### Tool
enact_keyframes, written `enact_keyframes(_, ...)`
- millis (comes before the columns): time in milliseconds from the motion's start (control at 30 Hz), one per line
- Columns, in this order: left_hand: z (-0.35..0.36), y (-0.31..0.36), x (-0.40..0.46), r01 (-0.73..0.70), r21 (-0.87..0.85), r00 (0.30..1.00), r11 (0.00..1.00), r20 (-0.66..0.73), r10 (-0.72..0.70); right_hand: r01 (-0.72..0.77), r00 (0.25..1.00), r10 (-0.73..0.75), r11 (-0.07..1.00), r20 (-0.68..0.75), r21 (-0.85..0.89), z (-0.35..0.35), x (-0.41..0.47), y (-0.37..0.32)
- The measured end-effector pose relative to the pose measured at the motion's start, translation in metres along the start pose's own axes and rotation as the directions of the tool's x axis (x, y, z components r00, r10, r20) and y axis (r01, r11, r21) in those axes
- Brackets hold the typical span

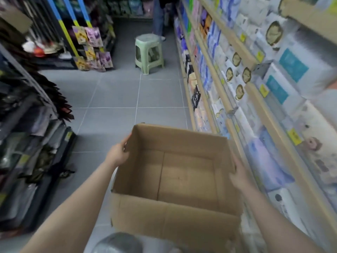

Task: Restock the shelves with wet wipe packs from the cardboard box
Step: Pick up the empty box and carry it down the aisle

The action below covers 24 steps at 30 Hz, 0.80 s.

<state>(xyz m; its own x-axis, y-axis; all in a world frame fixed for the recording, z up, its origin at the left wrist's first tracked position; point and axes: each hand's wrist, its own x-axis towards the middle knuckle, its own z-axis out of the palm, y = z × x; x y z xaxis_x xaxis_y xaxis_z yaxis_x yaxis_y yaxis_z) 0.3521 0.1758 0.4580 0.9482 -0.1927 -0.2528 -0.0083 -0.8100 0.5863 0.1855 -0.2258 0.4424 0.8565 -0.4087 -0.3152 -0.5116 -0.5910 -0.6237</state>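
Observation:
An open brown cardboard box (175, 212) is held up in front of me, and nothing lies on its bare bottom. My left hand (118, 152) grips the box's left wall near the far corner, fingers curled round the edge. My right hand (239, 175) presses against the right wall; its fingers lie along the outside of the cardboard. On my right run wooden shelves (235, 110) packed with wet wipe packs (273, 163) and other white and blue packets, blurred by motion.
A green plastic stool (148, 52) stands in the grey-tiled aisle ahead. A person's legs (158, 17) show at the far end. Dark racks of goods (32, 136) line the left side, with hanging packets (91, 50) farther on. A grey rounded object (116, 243) sits below the box.

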Motion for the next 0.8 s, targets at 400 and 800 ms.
enact_keyframes(400, -0.031, -0.021, 0.054, 0.223, -0.103, 0.944, 0.969, -0.225, -0.241, 0.262, 0.962, -0.246, 0.956, 0.120, -0.135, 0.006, 0.175, -0.109)
enact_keyframes(800, -0.072, -0.005, 0.211, 0.337, -0.169, 0.874, 0.926, -0.311, -0.375, 0.311, 0.939, -0.255, 0.917, 0.231, -0.250, 0.002, 0.367, -0.222)
